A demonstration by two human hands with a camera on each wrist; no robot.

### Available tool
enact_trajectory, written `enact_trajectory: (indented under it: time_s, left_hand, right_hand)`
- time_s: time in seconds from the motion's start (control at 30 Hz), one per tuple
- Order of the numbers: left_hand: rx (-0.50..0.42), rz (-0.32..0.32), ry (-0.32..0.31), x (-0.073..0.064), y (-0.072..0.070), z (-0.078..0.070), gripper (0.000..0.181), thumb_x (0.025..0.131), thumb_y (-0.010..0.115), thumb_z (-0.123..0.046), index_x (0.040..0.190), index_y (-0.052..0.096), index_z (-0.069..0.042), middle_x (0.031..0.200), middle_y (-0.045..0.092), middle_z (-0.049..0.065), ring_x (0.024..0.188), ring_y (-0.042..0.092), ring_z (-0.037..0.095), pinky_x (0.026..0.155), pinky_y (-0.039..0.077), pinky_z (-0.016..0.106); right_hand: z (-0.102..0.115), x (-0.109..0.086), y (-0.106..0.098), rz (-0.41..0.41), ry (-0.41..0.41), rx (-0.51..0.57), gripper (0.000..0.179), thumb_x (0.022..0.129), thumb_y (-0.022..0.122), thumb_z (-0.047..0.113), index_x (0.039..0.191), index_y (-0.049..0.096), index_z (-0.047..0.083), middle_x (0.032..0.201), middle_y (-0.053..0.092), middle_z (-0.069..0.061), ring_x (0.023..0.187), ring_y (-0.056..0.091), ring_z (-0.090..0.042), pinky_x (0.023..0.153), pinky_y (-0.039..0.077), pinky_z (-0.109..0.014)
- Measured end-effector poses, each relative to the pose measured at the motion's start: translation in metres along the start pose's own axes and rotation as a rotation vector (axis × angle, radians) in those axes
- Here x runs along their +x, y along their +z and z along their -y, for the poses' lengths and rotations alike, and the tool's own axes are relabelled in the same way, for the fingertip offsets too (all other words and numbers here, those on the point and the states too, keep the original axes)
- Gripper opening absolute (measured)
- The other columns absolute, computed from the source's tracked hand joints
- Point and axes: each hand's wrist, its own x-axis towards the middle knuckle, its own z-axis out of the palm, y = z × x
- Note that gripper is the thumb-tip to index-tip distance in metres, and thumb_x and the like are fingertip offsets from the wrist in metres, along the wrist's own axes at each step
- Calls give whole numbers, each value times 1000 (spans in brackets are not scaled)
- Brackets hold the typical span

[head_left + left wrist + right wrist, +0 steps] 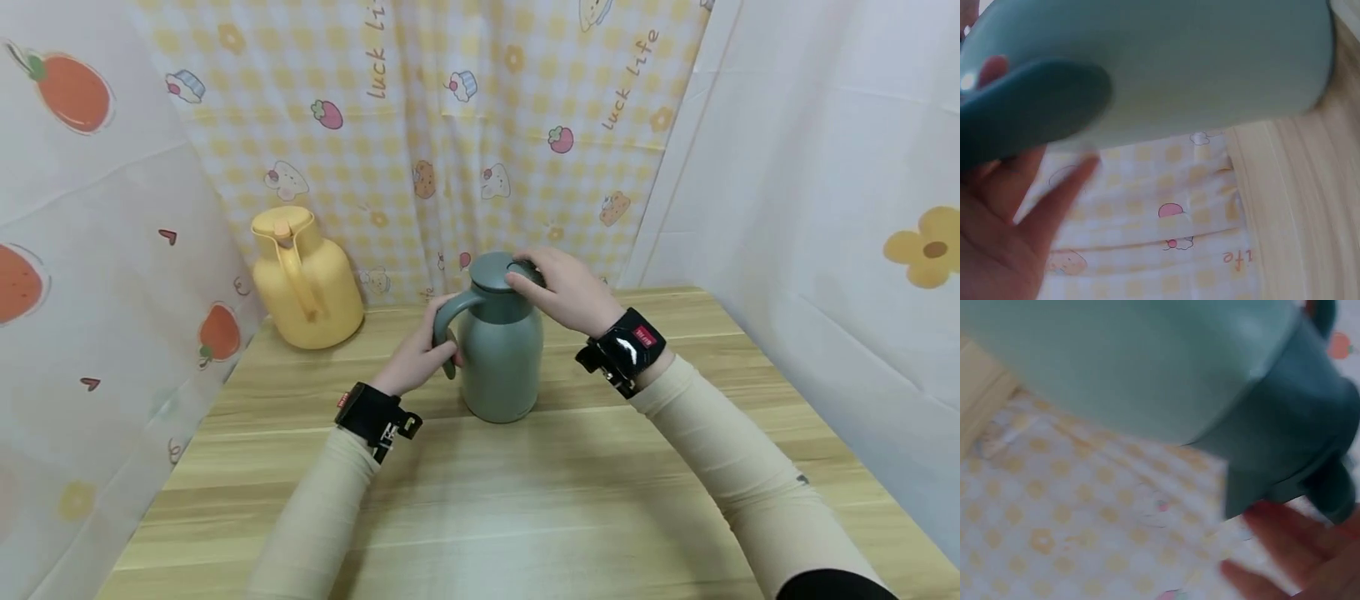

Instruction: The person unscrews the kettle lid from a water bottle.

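A grey-green thermal jug point(501, 358) stands upright on the wooden table, its handle point(448, 321) turned to the left and its spout point(1241, 494) to the right. My left hand point(416, 350) holds the handle, fingers passing through behind it; one fingertip shows past the handle in the left wrist view. At the top, my right hand point(566, 292) has its thumb on the edge of the round lid point(491, 271). Its other fingers point(1285, 534) reach the spout side, so the hand pinches the lid's right part. The palm hides some of that edge.
A yellow jug point(315, 292) stands at the table's back left corner, its handle facing forward. Behind the wooden table point(510, 517) hangs a yellow checked curtain point(420, 125). White printed curtains point(817, 208) close off the left and right sides.
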Motion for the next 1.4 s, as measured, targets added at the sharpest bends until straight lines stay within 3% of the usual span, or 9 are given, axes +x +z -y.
enact_trajectory:
  time_s: [0.13, 0.27, 0.37, 0.5, 0.6, 0.7, 0.87, 0.97, 1.4]
  left_hand:
    - [24, -66, -81, 1, -5, -24, 50, 96, 42, 7, 142, 33, -7, 88, 60, 32, 79, 65, 35, 69, 53, 52]
    - [-20, -229, -148, -3, 6, -46, 40, 97, 44, 4, 136, 42, -1, 99, 60, 30, 88, 62, 43, 77, 53, 43]
    - [-62, -353, -147, -1, 15, -41, 31, 101, 48, -10, 131, 47, -6, 103, 59, 22, 88, 60, 38, 79, 50, 38]
    - [-26, -421, -145, 9, 17, -22, 23, 99, 55, -34, 104, 55, -11, 76, 51, 6, 63, 49, 23, 63, 43, 30]
    - [-5, -405, -130, 12, 16, -27, 30, 99, 56, -34, 82, 49, -10, 57, 36, 1, 47, 35, 17, 50, 33, 29]
    - [-34, -364, -98, 12, 16, -36, 34, 100, 55, -26, 72, 41, -11, 52, 31, -2, 43, 31, 13, 48, 32, 28]
    - [-104, -326, -66, 13, 13, -41, 39, 100, 54, -18, 66, 37, -12, 49, 30, -4, 40, 30, 10, 46, 32, 27]
    - [-126, -320, -54, 14, 9, -42, 41, 99, 55, -17, 63, 36, -13, 47, 32, -5, 39, 31, 10, 46, 31, 27]
    - [-178, -275, -59, 14, 7, -38, 39, 99, 55, -15, 63, 38, -12, 45, 34, -6, 40, 32, 11, 47, 32, 27]
  right_hand:
    - [26, 17, 3, 45, 96, -135, 64, 98, 44, 55, 131, 55, 2, 114, 63, -16, 98, 62, -28, 78, 50, -41]
    - [45, 26, 14, 83, 109, -295, 65, 95, 46, 59, 118, 58, -1, 89, 62, -15, 75, 61, -27, 60, 48, -36]
    - [56, 29, 21, 98, 130, -388, 61, 94, 48, 60, 106, 60, 2, 80, 56, -12, 69, 58, -29, 56, 46, -36]
    - [61, 35, 27, 112, 194, -443, 63, 93, 46, 62, 109, 60, 3, 92, 57, -18, 82, 59, -35, 66, 49, -45]
    - [59, 40, 33, 84, 222, -460, 65, 93, 45, 63, 115, 59, 4, 96, 58, -19, 84, 59, -35, 69, 49, -50]
    - [53, 41, 39, 34, 196, -503, 61, 94, 44, 62, 112, 61, 7, 90, 59, -17, 79, 60, -33, 66, 49, -46]
    - [40, 40, 45, -78, 42, -529, 42, 98, 47, 46, 100, 66, 7, 75, 57, -10, 68, 58, -26, 56, 47, -38]
    - [36, 42, 44, -119, -27, -509, 38, 98, 49, 38, 106, 67, 6, 73, 55, -9, 67, 57, -24, 53, 46, -36]
    - [27, 40, 39, -97, -129, -427, 37, 95, 54, 36, 116, 68, 9, 77, 56, -6, 59, 49, -18, 49, 38, -30]
